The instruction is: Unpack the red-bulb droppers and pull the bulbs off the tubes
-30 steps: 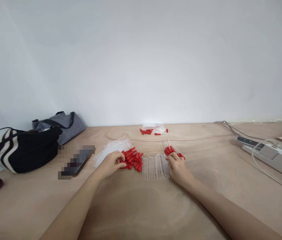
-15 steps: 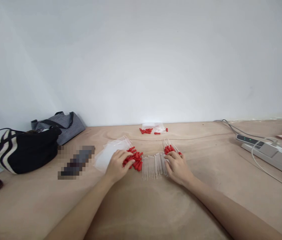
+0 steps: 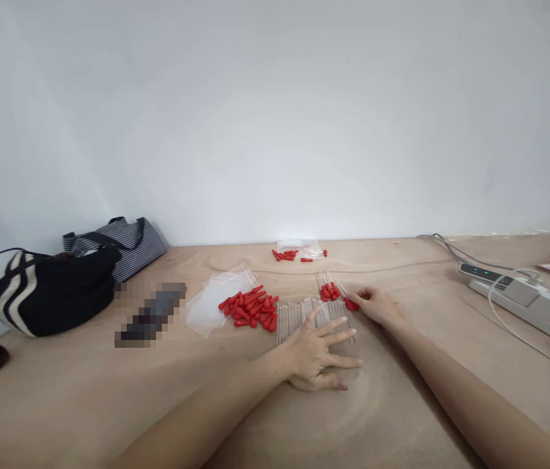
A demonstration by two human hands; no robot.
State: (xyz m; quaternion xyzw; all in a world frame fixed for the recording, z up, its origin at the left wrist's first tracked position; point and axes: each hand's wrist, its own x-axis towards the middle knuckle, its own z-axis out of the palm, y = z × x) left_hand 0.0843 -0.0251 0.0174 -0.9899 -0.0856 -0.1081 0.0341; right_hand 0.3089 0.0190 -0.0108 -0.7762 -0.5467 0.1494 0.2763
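Observation:
My left hand (image 3: 321, 355) lies with fingers spread over a row of thin clear tubes (image 3: 290, 319), its fingertips reaching toward the row's right end. At the right of the row, my right hand (image 3: 377, 306) pinches at a red-bulbed dropper (image 3: 351, 304), whose tube slants up and left. Beside that, several droppers with red bulbs (image 3: 329, 291) lie with their tubes pointing away from me. A loose pile of red rubber bulbs (image 3: 252, 307) sits left of the row.
Clear plastic bags (image 3: 211, 306) lie left of the pile. Farther back are more red bulbs (image 3: 285, 255) by another clear bag (image 3: 299, 246). A blurred dark object (image 3: 152, 314) and two bags (image 3: 74, 293) are left; a power strip (image 3: 528, 296) with cables is right.
My left hand has left the red bulb pile and moved right, opening flat over the tubes. My right hand has shifted right and away, off the tubes to the droppers' edge.

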